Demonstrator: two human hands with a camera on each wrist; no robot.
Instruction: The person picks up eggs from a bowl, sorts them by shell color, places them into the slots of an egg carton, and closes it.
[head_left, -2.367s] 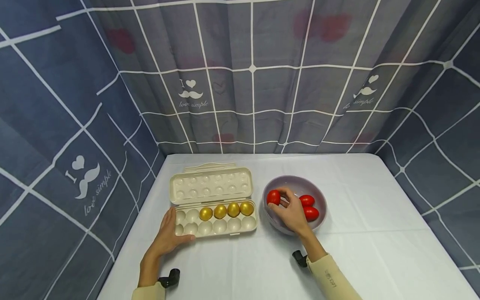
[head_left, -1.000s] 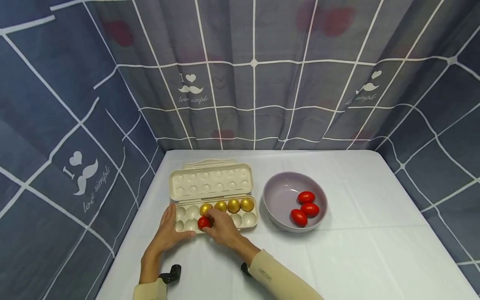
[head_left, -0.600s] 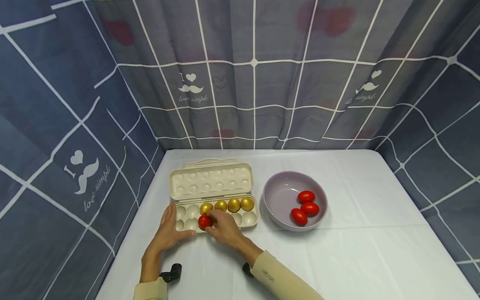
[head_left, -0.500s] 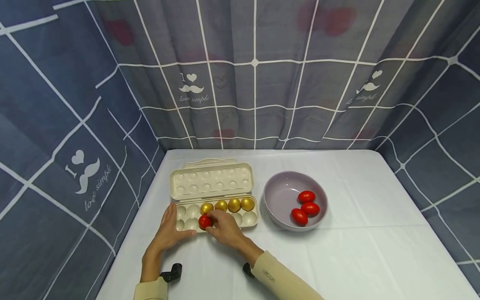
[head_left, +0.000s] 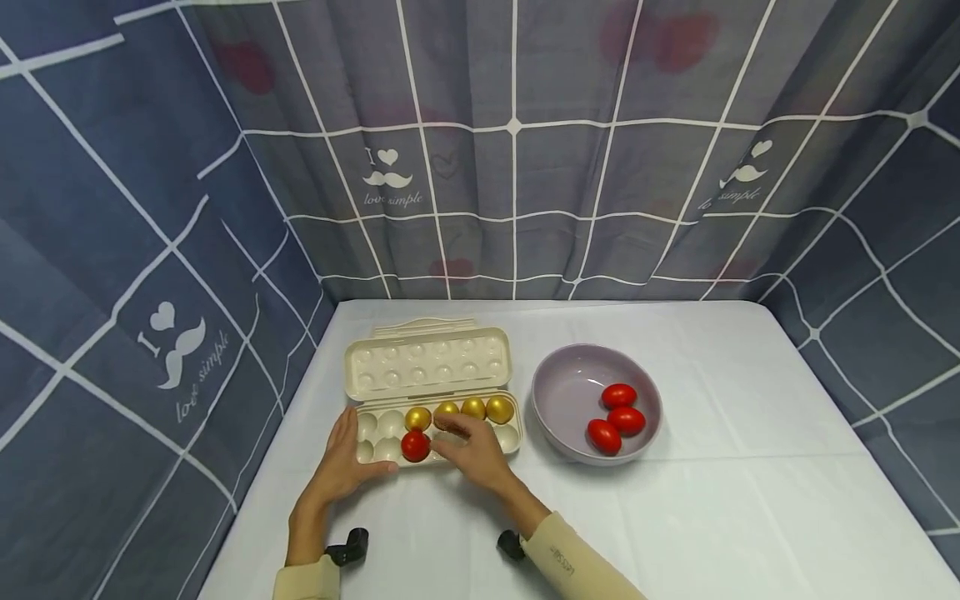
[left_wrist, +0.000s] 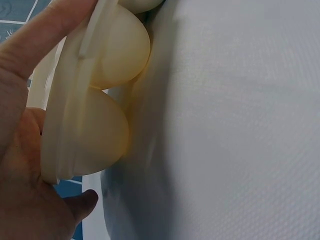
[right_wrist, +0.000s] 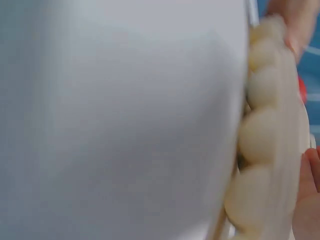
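Note:
A cream plastic egg carton (head_left: 426,362) lies unfolded on the table, its lid towards the back. My left hand (head_left: 341,465) holds its left end, thumb along the front rim and fingers at the side; the left wrist view shows that thumb crossing the rim above the rounded cups (left_wrist: 102,132). In the front row sits a red egg (head_left: 416,446), directly before the leftmost of several gold eggs (head_left: 417,419) in the back row. Just right of the red egg, apart from it, my right hand (head_left: 480,454) hovers over the carton with fingers spread and holding nothing, partly covering the front cups.
Right of the carton stands a round mauve bowl (head_left: 558,400) with 3 red eggs (head_left: 604,437) along its right side. A white cloth (head_left: 720,500) covers the table. Patterned grey-blue curtains (head_left: 517,175) rise behind it and at both sides.
My right hand carried a red egg from the bowl to the carton's front row, let it go there, and has drawn back slightly right. My left hand has stayed at the carton.

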